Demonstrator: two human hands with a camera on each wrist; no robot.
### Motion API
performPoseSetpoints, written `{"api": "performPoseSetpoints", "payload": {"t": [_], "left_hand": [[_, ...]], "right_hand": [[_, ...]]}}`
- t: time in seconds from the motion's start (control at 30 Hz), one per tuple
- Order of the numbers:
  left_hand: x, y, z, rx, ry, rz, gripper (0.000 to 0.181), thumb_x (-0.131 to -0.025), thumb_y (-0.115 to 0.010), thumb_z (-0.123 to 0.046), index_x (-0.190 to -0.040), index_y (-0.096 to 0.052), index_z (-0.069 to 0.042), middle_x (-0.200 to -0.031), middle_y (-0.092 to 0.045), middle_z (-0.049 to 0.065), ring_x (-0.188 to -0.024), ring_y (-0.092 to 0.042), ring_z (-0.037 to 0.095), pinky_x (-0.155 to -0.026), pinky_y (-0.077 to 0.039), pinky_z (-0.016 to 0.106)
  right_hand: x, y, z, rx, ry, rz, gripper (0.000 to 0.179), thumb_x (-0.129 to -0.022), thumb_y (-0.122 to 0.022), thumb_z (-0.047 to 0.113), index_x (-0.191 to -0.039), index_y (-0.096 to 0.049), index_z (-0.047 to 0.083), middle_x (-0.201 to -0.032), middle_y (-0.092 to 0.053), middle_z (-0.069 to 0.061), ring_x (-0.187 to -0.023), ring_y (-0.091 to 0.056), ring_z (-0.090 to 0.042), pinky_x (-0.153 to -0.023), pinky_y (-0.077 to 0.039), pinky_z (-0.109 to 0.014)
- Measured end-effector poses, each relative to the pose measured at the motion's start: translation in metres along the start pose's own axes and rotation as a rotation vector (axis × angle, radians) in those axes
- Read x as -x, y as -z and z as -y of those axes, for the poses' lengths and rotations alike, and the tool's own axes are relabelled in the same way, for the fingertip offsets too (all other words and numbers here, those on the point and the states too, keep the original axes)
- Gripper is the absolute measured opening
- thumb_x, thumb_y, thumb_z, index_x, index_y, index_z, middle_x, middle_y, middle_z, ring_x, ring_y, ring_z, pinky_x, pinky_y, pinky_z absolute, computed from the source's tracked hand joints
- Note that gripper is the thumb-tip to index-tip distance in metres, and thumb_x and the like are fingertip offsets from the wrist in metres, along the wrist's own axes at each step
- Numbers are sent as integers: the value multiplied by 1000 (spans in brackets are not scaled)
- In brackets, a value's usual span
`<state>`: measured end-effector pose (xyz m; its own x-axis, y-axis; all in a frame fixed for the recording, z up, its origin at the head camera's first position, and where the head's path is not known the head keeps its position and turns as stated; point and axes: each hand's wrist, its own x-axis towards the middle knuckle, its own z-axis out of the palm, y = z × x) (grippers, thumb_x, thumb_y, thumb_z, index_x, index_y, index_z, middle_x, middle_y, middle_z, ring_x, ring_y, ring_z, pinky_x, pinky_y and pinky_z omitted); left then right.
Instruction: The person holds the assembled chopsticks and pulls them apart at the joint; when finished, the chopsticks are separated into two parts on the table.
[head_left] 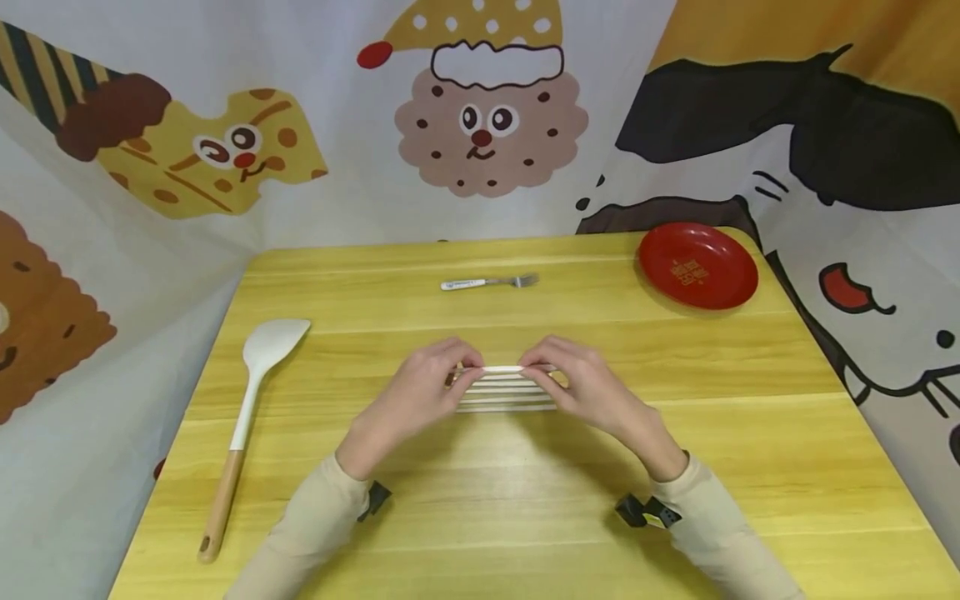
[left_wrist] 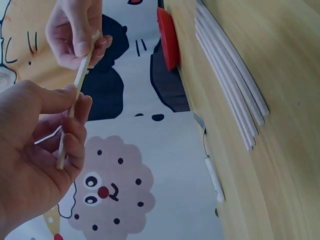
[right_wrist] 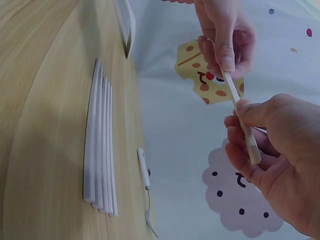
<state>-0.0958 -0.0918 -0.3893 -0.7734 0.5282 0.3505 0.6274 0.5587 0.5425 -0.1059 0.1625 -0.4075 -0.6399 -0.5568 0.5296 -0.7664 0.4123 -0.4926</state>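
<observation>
Beige sleeves (head_left: 315, 517) come in from the near side of the rectangular yellow wood-grained desk (head_left: 510, 517), and past them the left hand (head_left: 426, 382) and right hand (head_left: 592, 382) each pinch one slim, pale, straight-edged stick (head_left: 502, 368) between thumb and fingers. The stick is held up off the desk, around its middle, running roughly along the far edge, above and apart from a row of matching pale sticks (head_left: 506, 398) lying side by side. Handling it well would seem to call for light, even pressure from both thumbs, wrists level, so that neither end dips; lowering either hand carelessly could knock the row askew. Along the left edge lies a white-headed spatula with a wooden handle (head_left: 244, 425), well clear of the left elbow's likely path only if that arm is not swung wide. Farther off, a metal fork with a white handle (head_left: 491, 283) lies near the far edge, and a round, glossy red plate (head_left: 697, 267) sits at the far right corner.
</observation>
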Motion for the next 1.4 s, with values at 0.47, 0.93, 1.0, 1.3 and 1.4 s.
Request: {"api": "performPoseSetpoints", "payload": {"t": [0.47,0.93,1.0,1.3,1.4], "left_hand": [[-2,-13,2,51,-36,-43,9,-91,-75,-9,-98,-78,-4,-88,-74,6,-73,-67,12,-65,-57,20],[0,-14,-1,107,-106,-156,3,-86,-76,-1,-89,-77,-2,-79,-71,6,-63,-58,10,-53,-51,21],[1,-14,-2,112,-127,-158,3,-86,-77,-2,-89,-77,-2,-77,-70,5,-61,-56,8,-52,-48,18],[5,-12,-3,151,-168,-168,3,-85,-78,-2,-88,-77,-2,-75,-68,4,-59,-48,4,-50,-41,12],[4,-12,-1,125,-219,-188,4,-84,-79,-1,-87,-77,-2,-76,-70,5,-57,-52,6,-49,-41,10]], "right_hand": [[0,-10,-2,-60,-1,-15,16,-85,-78,1,-99,-76,7,-92,-74,-2,-79,-67,-11,-67,-56,-19],[3,-9,4,-101,51,-112,17,-82,-76,-7,-94,-74,6,-88,-70,-3,-76,-65,-12,-68,-53,-14],[5,-8,6,-108,58,-114,17,-82,-76,-7,-93,-74,6,-88,-70,-4,-75,-65,-12,-68,-53,-13],[7,-8,9,-136,127,-115,4,-93,-71,6,-95,-73,3,-87,-69,-4,-72,-61,-11,-63,-48,-10],[7,-8,7,-153,149,-116,7,-89,-72,1,-96,-73,3,-86,-69,-5,-71,-61,-12,-61,-48,-10]]}}
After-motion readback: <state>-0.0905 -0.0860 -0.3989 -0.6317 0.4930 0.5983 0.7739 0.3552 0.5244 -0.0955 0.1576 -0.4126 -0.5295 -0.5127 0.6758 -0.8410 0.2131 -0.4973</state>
